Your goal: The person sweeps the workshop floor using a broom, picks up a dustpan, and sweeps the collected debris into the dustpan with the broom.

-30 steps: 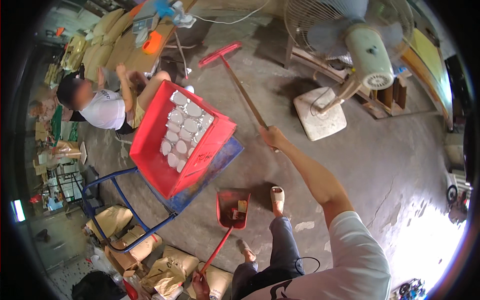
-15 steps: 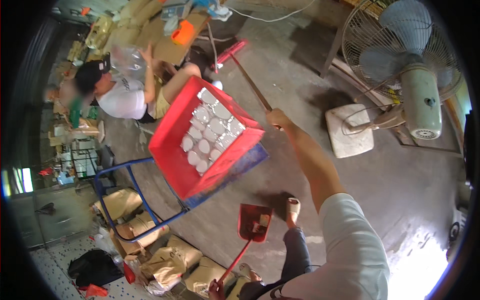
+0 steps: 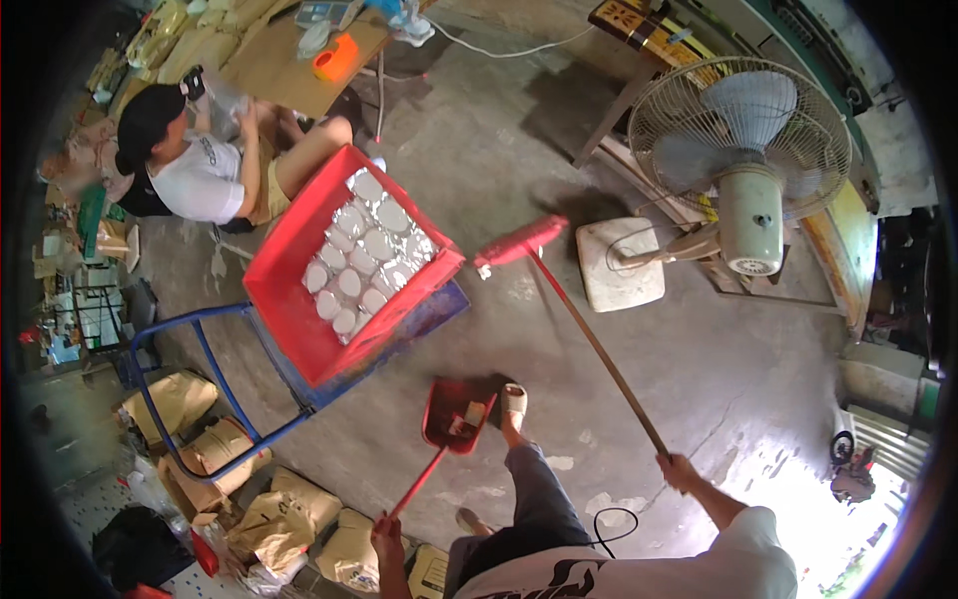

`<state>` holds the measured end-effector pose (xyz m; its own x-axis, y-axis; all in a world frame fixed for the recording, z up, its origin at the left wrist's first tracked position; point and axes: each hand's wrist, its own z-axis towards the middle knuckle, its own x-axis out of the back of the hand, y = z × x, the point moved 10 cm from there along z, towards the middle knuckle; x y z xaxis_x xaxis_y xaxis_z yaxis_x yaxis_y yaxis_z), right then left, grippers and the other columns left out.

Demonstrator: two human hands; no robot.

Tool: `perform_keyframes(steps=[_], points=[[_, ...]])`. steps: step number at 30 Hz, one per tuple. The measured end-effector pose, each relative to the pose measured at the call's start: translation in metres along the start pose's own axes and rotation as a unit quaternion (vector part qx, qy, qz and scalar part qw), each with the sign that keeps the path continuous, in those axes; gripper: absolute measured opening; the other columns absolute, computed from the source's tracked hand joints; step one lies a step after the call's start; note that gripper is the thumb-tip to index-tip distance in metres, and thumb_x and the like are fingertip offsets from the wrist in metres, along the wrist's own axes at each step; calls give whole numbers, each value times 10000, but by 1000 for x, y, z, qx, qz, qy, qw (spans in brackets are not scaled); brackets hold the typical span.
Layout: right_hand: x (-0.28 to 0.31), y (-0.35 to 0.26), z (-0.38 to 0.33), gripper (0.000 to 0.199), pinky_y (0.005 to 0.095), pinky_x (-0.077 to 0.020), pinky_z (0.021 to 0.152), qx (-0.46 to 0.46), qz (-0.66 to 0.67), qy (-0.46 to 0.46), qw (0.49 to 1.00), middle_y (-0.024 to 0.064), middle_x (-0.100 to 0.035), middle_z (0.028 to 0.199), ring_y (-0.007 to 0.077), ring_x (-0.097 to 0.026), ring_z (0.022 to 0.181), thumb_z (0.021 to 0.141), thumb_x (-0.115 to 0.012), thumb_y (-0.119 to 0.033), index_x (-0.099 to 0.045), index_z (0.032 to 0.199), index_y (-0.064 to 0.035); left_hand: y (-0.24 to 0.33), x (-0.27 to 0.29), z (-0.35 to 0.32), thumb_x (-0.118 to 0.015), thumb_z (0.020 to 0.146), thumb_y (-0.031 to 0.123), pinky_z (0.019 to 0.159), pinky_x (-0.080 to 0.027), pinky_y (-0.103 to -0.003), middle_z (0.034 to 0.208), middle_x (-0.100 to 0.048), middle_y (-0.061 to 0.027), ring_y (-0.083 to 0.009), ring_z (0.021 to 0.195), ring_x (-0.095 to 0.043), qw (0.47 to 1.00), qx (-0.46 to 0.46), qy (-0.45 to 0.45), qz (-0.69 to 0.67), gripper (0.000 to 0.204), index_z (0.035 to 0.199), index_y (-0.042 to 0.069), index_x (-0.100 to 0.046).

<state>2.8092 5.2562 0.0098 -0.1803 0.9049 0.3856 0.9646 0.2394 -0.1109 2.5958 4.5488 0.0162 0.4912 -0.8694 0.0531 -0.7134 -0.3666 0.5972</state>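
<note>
My right hand (image 3: 678, 466) is gripping the top end of a long wooden broom handle, fingers clenched around it. The broom (image 3: 589, 334) is slanting away from me across the concrete floor (image 3: 738, 369), its red head (image 3: 519, 243) lying on the floor just beside the white square base of a standing fan (image 3: 743, 170). My left hand (image 3: 387, 527) is closing around the end of the red handle of a dustpan (image 3: 457, 413); the red pan is sitting on the floor by my sandalled foot (image 3: 512, 402), some debris inside it. Beyond the pan, a red crate (image 3: 299, 299) of white-lidded containers is resting tilted on a blue hand cart (image 3: 215, 339). A seated person (image 3: 200, 170) in a black cap is working at a table behind the crate. Brown paper sacks (image 3: 215, 449) are lying near my left side
</note>
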Motion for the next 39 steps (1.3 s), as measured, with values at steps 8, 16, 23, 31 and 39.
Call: perform_keyframes(steps=[8, 16, 23, 31, 39], points=[[-30, 51, -201, 425, 284, -393, 394, -132, 71, -90, 985, 14, -480, 506, 115, -471, 419, 884, -450, -401, -496, 633, -61, 5, 11, 55, -552, 841, 95, 782, -457, -244, 1029, -527, -13, -115, 920, -512, 994, -24, -32, 99, 296, 1131, 45, -518], [-145, 40, -251, 423, 236, -294, 316, -116, 279, -84, 949, -20, -378, 463, 74, -346, 341, 909, -421, -413, -439, 626, -98, 43, -15, 68, -607, 819, 77, 743, -443, -209, 939, -568, -12, -93, 852, -522, 977, -118, -88, 156, 242, 1054, 25, -583], [-278, 14, -256, 420, 244, -261, 315, -125, 409, -93, 899, -36, -307, 463, 82, -293, 348, 896, -432, -455, -360, 629, -140, 52, 2, 128, -624, 806, 66, 674, -454, -224, 865, -612, -31, -96, 746, -554, 908, -278, -176, 258, 151, 941, -3, -626], [-368, -34, -330, 381, 255, -273, 330, -147, 377, -129, 905, -31, -325, 474, 98, -323, 365, 895, -455, -425, -396, 691, -109, 25, -24, 137, -655, 799, 119, 688, -420, -215, 846, -579, 8, -76, 752, -514, 922, -237, -161, 259, 205, 978, 29, -612], [-333, -31, -429, 359, 185, -177, 335, -150, 417, -326, 835, -66, -294, 511, 30, -244, 384, 906, -443, -422, -443, 729, -110, 19, 45, 153, -670, 790, 125, 704, -409, -205, 837, -556, 23, -70, 756, -495, 932, -240, -186, 198, 257, 1017, 33, -592]])
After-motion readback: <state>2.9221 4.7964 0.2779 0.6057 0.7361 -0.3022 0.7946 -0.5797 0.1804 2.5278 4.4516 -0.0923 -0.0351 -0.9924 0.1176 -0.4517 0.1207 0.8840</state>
